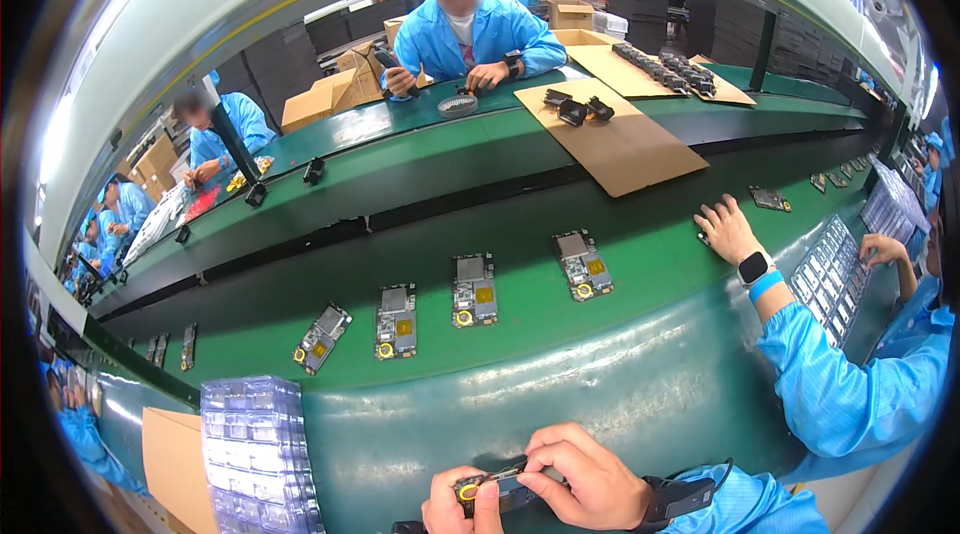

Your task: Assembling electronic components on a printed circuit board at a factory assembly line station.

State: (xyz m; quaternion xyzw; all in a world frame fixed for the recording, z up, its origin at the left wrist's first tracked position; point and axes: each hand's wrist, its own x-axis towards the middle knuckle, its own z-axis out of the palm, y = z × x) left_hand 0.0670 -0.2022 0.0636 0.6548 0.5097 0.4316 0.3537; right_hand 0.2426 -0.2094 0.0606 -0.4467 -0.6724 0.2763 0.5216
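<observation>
Close to the bottom edge, my left hand (455,506) grips a small circuit board (467,490) with a round yellow part at one end, the thumb lying along it. My right hand (588,479) is closed on the other end of the board, thumb and fingers pinched together. The board is tilted, and my fingers cover much of it. Whether a separate small piece sits between my right fingertips cannot be made out. Just beyond my hands is the green work surface (420,424).
Several circuit boards (474,290) lie along the green belt (520,329). Stacked clear plastic trays (255,454) and a cardboard box (172,464) stand at left. A co-worker's hand (730,231) reaches over the belt at right, beside a filled tray (830,274). Cardboard (640,154) overhangs the far side.
</observation>
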